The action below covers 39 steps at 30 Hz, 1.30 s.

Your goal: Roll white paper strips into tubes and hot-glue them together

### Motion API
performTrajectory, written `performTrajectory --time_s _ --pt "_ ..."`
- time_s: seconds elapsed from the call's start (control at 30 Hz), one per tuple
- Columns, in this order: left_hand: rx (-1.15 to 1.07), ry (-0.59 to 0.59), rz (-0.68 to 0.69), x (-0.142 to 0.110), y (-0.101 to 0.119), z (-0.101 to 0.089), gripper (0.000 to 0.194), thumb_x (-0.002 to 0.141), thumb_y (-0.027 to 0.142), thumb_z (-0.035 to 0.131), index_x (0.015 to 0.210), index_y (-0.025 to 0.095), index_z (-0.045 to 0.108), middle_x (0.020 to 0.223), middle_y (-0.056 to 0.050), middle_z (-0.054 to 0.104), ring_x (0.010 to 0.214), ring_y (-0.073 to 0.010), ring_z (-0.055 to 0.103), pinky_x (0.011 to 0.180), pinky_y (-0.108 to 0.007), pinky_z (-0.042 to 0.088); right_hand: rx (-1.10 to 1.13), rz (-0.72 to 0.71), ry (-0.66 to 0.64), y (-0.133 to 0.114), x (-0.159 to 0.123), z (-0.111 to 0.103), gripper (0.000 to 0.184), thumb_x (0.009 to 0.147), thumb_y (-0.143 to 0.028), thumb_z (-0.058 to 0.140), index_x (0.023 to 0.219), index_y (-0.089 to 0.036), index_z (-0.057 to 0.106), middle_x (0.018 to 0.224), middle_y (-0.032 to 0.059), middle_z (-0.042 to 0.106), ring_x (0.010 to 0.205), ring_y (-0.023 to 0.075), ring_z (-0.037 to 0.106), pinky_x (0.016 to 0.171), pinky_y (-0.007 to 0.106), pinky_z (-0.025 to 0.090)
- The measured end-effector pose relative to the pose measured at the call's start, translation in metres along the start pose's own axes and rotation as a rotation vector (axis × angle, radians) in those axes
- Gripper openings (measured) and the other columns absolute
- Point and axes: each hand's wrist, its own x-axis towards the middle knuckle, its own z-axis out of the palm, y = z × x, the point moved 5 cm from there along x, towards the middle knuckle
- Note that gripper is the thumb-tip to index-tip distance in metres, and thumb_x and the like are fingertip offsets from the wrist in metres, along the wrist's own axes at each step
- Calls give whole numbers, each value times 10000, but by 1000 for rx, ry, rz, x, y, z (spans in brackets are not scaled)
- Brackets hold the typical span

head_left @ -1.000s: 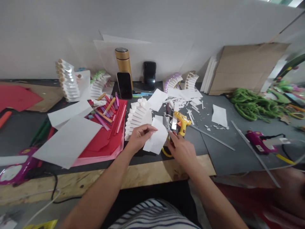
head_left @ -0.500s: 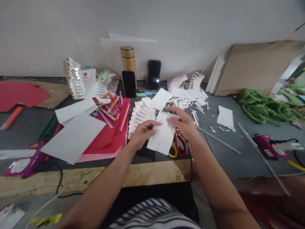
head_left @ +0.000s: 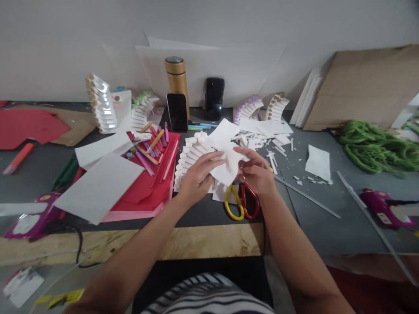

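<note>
A wooden strip (head_left: 212, 242) runs along the near edge of the dark table (head_left: 314, 226). Just beyond it lie the scissors (head_left: 243, 205), yellow and red handles toward the person, blades hidden by the paper and right hand. A white sheet (head_left: 222, 192) lies beside the handles.

Above these, the paper (head_left: 227, 170) is held off the table, slightly bent. The left hand (head_left: 199, 175) is closed on its left side and the right hand (head_left: 257, 171) on its right; the hands are apart, with the paper between them. How the right thumb grips is unclear.

To the left are red sheets (head_left: 142, 189), partly covered by white sheets (head_left: 101, 187), with coloured sticks (head_left: 157, 144) on top. Just beside the left hand is a fan of white rolls (head_left: 190, 157). To the right, a grey strip (head_left: 309, 197) lies slanting, with green cord (head_left: 376, 146) farther off.

White scraps (head_left: 255, 141) lie beyond the hands. At the back stand a phone (head_left: 177, 112), a gold flask (head_left: 176, 76) behind it, and, on the right, leaning cardboard (head_left: 366, 87).
</note>
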Motion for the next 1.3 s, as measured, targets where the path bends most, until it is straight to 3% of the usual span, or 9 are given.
performTrajectory --time_s 0.07,0.13,0.2,0.27,0.4,0.5,0.87,1.1,1.3 --pt "-178 31 -190 2 -8 -2 265 966 215 546 1183 205 697 1244 -114 693 1036 -192 708 864 -328 599 -125 -77 61 0 3 -3 394 670 -181 699 1053 -258 748 713 -10 652 544 122 528 446 240 367" --pt "-318 125 -421 -3 -17 -5 239 973 337 576 1049 145 695 917 -89 747 693 -136 700 613 -242 572 -301 -233 159 -4 4 -9 185 702 -214 764 880 -259 776 875 18 682 687 139 596 552 273 468" --pt "-437 126 -567 -10 -23 -2 308 947 419 613 986 118 661 650 -39 699 496 -117 628 500 -222 521 -425 -413 204 -12 4 -13 73 691 -230 821 738 -246 767 1080 41 688 945 185 634 788 331 534" --pt "-534 148 -629 -14 -28 0 350 909 447 661 1013 114 630 554 -13 665 446 -132 621 454 -217 502 -434 -465 181 -15 3 -17 91 692 -256 848 698 -237 759 1168 46 684 1069 215 621 909 363 516" --pt "-684 194 -668 -16 -38 2 400 845 440 727 1067 136 592 565 9 667 449 -156 649 397 -209 482 -239 -102 121 -2 4 -22 211 715 -370 858 872 -252 781 838 8 712 692 149 629 602 279 493" --pt "-751 130 -711 -15 -42 4 415 808 425 761 1049 134 590 580 6 670 431 -158 642 373 -209 470 -163 82 64 4 1 -17 331 704 -397 862 978 -231 778 810 16 730 635 137 630 562 252 475" --pt "-734 113 -745 -16 -44 5 416 839 506 707 986 123 640 580 -15 679 455 -173 656 435 -256 528 -215 58 77 4 1 -18 218 668 -325 881 804 -191 777 682 4 714 538 109 584 491 225 419" --pt "-740 85 -717 -16 -43 5 439 858 483 707 1058 97 644 580 -29 688 472 -177 672 455 -253 547 -268 165 -31 10 -2 -18 274 722 -365 857 912 -181 785 758 22 747 580 124 624 503 224 437" --pt "-764 81 -713 -14 -43 4 475 820 478 748 1069 88 637 584 -30 693 449 -172 667 418 -227 519 -160 171 39 9 -1 -17 311 673 -328 875 957 -214 816 816 37 784 625 143 662 551 250 484"
